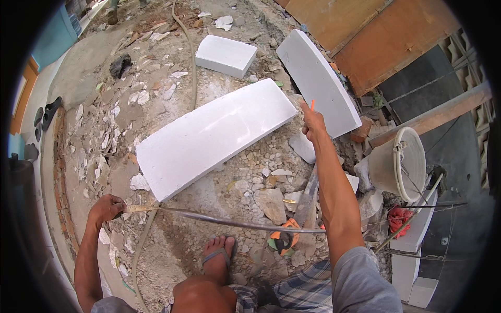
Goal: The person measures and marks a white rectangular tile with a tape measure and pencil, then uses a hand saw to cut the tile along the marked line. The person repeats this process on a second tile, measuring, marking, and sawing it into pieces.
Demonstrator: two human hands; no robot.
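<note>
Well inside the left edge of the rubble ground (177, 235), white block (219, 135) lies flat, left hand (108, 208) clenched on long bar (209, 215), right hand (313, 125) grasping orange stick (312, 105) beside block's right end.

The stony ground (180, 240) is strewn with white chips (139, 182); by it a long white block (216, 135), a smaller white block (222, 52), a hose (194, 86) and a handsaw (292, 228) are borne.

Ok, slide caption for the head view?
Left hand holding a long strip, right hand an orange stick, by a white block.
</note>
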